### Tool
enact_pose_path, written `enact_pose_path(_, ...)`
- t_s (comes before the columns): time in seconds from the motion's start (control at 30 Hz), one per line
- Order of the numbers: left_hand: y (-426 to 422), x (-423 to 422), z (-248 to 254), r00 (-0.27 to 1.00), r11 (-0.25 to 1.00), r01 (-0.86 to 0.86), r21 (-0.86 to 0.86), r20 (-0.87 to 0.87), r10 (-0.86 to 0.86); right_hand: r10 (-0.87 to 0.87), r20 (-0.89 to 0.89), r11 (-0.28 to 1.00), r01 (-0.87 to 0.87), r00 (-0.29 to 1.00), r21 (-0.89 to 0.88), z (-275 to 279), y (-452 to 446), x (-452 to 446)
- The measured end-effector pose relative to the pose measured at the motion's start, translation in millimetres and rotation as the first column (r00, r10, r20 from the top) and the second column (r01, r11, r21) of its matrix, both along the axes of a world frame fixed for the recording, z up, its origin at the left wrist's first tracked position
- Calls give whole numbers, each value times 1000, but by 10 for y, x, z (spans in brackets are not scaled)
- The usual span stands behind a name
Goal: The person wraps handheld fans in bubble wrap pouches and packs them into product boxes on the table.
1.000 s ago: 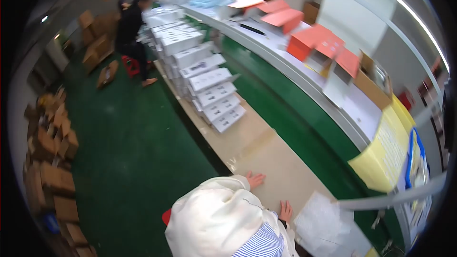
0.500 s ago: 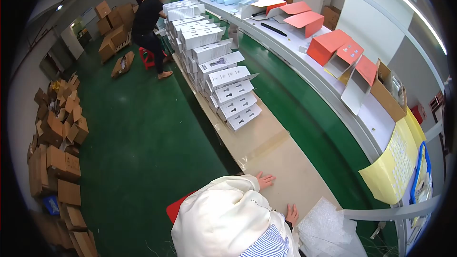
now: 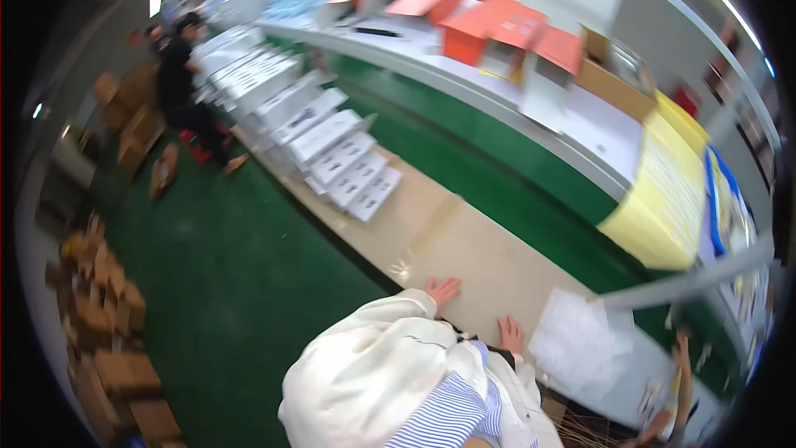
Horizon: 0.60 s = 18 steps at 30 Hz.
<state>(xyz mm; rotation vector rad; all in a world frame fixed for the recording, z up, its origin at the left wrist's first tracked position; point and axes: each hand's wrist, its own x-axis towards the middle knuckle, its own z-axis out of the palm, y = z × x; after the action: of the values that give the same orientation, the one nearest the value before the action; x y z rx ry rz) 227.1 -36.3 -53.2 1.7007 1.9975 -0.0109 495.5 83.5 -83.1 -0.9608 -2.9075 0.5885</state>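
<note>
Resting on the edge of the long tan table [image 3: 481, 261], my left hand [image 3: 443, 290] lies flat with its fingers spread. My right hand [image 3: 511, 334] also rests on the table edge, fingers apart, holding nothing. Just beyond it lies a translucent white plastic sheet [image 3: 580, 344]. Farther up the table, rows of white printed boxes [image 3: 332, 153] are stacked, well apart from both hands.
Across a green gap, a long bench [image 3: 398, 54] bears orange boxes [image 3: 477, 29], a brown carton [image 3: 613, 83] and yellow sheets [image 3: 663, 191]. Another person [image 3: 186, 91] is beside the stacks. Brown cartons [image 3: 124, 373] line the left. A co-worker's arm [image 3: 684, 382] shows lower right.
The view has swung and tilted, so the stacks appear farther left. A co-worker's arm now shows at the lower right. Both my hands remain on the table.
</note>
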Motion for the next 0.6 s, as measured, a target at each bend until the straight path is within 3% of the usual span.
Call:
enact_pose_path(0.07,-6,4,20,1000,1000,10,4,-5,-10,20,-42,996,-16,999,85,-128,0,27)
enact_pose_path(0.13,8,5,124,1000,1000,13,-14,20,-13,77,93,994,-84,993,75,-219,68,71)
enact_pose_path(0.23,19,46,3,999,999,40,7,-18,-40,-33,26,995,30,999,94,6,-37,46)
enact_pose_path(0.33,10,12,93,1000,1000,4,-13,-12,-4,-86,-36,993,83,996,-78,302,-113,-28)
enact_pose_path(0.5,36,25,188,999,998,40,-40,5,-40,-97,-112,990,84,989,-114,315,-109,12)
enact_pose_path(0.6,38,45,195,1000,999,-8,-31,16,9,-58,-22,998,57,998,-30,293,-104,13)
